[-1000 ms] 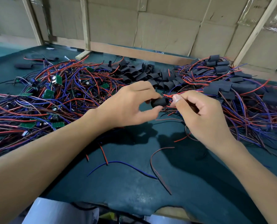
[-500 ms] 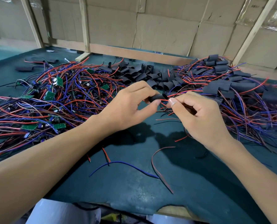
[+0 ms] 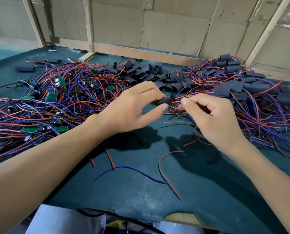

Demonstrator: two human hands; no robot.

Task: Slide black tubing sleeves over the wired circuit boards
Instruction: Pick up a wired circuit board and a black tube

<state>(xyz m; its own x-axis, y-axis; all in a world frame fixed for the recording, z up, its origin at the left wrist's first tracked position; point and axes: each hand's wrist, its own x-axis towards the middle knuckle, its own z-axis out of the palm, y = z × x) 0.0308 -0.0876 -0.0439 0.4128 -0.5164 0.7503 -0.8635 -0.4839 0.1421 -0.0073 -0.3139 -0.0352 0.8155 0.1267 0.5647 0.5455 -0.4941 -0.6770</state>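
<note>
My left hand pinches a black sleeve between thumb and fingers, above the dark green bench. My right hand — its grip curled tight — pinches the red and blue wires entering the sleeve's open end; whether a board sits inside cannot be told. Unsleeved circuit boards lie tangled in wire at left, loose sleeves are heaped behind my hands, and sleeved boards are piled at right. Cardboard lines the wall beyond.
</note>
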